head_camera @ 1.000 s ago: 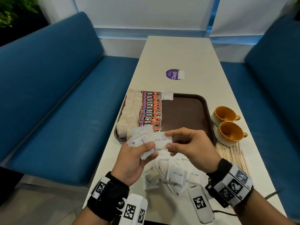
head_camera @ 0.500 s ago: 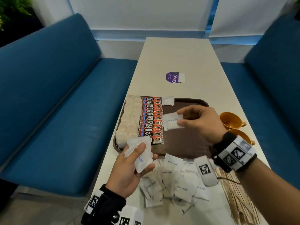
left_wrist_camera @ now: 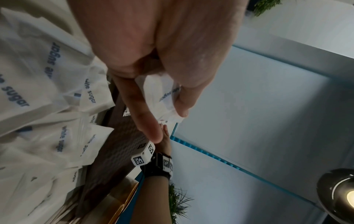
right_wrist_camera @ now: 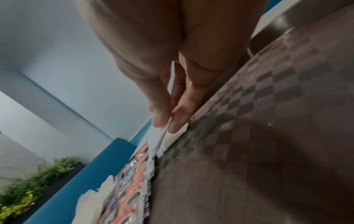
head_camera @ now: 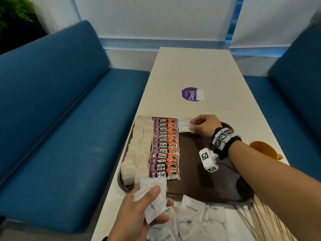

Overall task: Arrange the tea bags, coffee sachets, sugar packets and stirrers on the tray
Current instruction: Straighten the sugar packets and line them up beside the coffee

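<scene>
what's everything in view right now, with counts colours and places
tray: one, dark brown, on the table
table: one, white
tea bags: two columns, white, tray's left edge
coffee sachets: one column, red and black, beside the tea bags
sugar packet: one, white, tray's far end
loose sugar packets: pile, white, near table edge
stirrers: bundle, pale wood, near right
cup: orange, partly hidden
left hand: holds several packets
right hand: pinches the far packet

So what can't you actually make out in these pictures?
- Cups: head view, mostly hidden behind the right forearm.
- Stirrers: head view, cut off by the bottom edge.
- Number of sugar packets in the left hand: overlapped, fingers cover them.
- Coffee sachets: right wrist view, blurred.
</scene>
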`<state>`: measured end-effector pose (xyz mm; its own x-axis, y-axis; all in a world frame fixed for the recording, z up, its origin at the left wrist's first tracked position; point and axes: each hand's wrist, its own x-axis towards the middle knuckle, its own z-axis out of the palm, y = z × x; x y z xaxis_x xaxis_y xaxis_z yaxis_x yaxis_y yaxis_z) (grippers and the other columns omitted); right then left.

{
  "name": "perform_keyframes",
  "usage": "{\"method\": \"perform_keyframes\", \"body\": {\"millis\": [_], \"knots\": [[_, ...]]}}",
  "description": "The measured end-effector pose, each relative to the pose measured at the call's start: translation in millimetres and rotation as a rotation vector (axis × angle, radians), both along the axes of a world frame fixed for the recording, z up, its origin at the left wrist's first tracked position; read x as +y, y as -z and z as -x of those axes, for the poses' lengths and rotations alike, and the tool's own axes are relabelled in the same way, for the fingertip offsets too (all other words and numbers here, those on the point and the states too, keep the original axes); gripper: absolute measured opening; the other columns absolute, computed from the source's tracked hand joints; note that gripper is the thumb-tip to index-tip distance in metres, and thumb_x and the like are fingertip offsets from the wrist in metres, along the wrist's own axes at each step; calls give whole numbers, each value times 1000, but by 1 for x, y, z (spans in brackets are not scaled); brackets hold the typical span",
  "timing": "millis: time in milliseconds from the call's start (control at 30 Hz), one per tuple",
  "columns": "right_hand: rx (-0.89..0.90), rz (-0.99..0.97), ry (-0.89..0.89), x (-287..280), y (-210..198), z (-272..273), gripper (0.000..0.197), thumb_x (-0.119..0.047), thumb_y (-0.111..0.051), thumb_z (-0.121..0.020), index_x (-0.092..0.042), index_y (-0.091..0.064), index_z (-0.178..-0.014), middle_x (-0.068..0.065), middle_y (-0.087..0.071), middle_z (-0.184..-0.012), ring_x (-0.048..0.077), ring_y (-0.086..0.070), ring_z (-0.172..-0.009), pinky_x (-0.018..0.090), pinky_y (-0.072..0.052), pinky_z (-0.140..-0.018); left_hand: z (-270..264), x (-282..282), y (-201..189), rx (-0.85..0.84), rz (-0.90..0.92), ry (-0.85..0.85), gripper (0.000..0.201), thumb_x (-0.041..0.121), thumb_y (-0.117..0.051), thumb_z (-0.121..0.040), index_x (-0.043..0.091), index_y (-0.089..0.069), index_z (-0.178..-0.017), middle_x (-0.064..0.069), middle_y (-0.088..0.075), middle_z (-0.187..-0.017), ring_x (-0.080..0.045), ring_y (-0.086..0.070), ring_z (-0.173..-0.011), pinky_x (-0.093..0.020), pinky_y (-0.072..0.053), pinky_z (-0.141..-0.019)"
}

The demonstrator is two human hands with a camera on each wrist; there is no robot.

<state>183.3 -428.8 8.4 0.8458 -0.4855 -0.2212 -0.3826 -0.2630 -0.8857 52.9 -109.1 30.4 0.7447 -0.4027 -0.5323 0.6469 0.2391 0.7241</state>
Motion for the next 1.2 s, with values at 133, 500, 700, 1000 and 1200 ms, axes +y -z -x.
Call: {"method": "perform_keyframes", "body": {"millis": [133, 500, 700, 1000, 1200], "knots": [[64, 63, -13, -4, 9, -18, 20, 1, -89, -74, -14, -76, -81, 12, -76, -94, 30, -75, -89, 44, -64, -81, -1, -1, 2, 14, 14, 19, 58, 22, -80, -69, 10, -67, -124, -27, -74, -102, -48, -74, -91, -38, -56, -50], [184, 283, -84, -4, 7, -30, 15, -8, -89, -77, -9, -76, -85, 7, -73, -76, 17, -67, -56, 28, -59, -60, 0, -2, -1, 70, 26, 70, 51, 20, -77, -65, 15, -68, -115, -23, -77, -98, -43, -76, -83, -43, -61, -52], [138, 263, -35, -3, -7, -20, 14, -18, -87, -81, -14, -75, -86, 3, -71, -86, 24, -74, -82, 37, -65, -73, 0, 3, 3, 120, 154, 53, 62, -9, -79, -67, 6, -64, -126, -30, -73, -109, -54, -71, -94, -49, -63, -58], [-66, 355, -361, 54, -90, 71, 5, -30, -80, -86, -27, -76, -85, -8, -70, -76, 6, -63, -70, 28, -51, -72, 15, 8, -6, 36, 308, 39, 57, -12, -51, -75, -4, -59, -131, -33, -69, -116, -54, -69, -101, -44, -63, -67], [-134, 266, -572, 110, -101, 160, 11, -29, -82, -85, -31, -75, -94, -7, -72, -86, 15, -67, -77, 31, -57, -74, 29, 8, -18, -50, 289, 84, 55, -14, -64, -79, 0, -60, -133, -29, -68, -123, -51, -68, -108, -41, -63, -70]]}}
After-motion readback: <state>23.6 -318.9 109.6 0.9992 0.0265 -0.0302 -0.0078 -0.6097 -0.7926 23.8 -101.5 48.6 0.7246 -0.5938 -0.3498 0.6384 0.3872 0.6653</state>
